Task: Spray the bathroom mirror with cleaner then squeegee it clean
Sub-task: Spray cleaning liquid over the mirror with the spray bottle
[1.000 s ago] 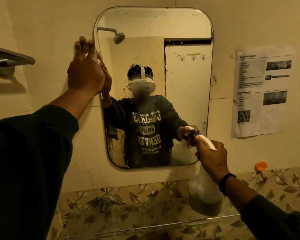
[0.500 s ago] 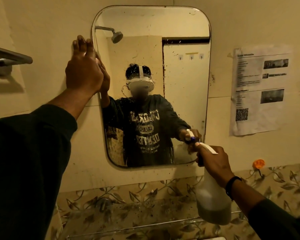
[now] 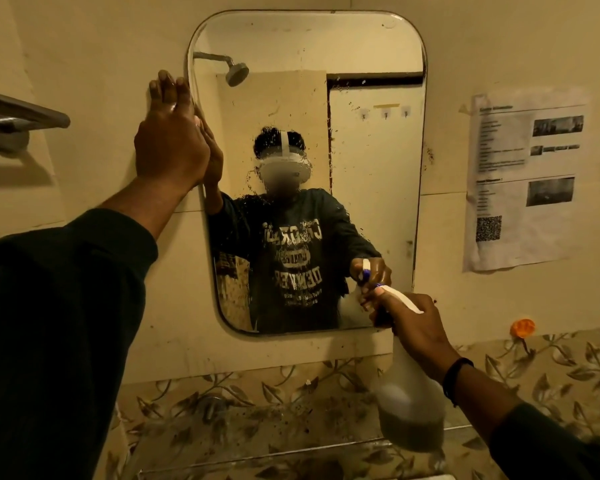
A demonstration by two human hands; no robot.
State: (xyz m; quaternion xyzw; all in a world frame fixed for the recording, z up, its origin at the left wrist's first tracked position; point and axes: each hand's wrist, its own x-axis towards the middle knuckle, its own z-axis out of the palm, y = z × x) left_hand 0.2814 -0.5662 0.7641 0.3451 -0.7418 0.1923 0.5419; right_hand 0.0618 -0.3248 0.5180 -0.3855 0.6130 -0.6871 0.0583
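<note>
Right hand: your right hand [image 3: 418, 327] is nearest, at about 4 o'clock in the view, fingers wrapped tight around the neck of the spray bottle [image 3: 409, 403], forefinger side up at the trigger.
Bottle axis: upright but tilted — cloudy body hanging toward 6 o'clock, white nozzle head [image 3: 397, 299] up toward 11 o'clock and aimed at the glass.
Key relation: the mirror [image 3: 312, 140] lies straight ahead of the nozzle; the tip sits just off the lower right corner, so the unsprayed area runs up toward 12 o'clock and across toward 9 o'clock from your fingers.
Left hand: your left hand [image 3: 170, 147] is higher, at 10 o'clock, fingers extended and together, palm flat against the mirror's left edge where it meets the wall — holding nothing.
Mirror state: rounded-corner, long axis vertical, with droplets speckled across the middle; the top looks drier.
Stage: judging by that, spraying is under way and you'd want to swing the nozzle upward next.
Squeegee: none in view.
Beyond: a taped paper notice [image 3: 527, 178] at 3 o'clock, a towel bar [image 3: 18, 112] at 9 o'clock.
</note>
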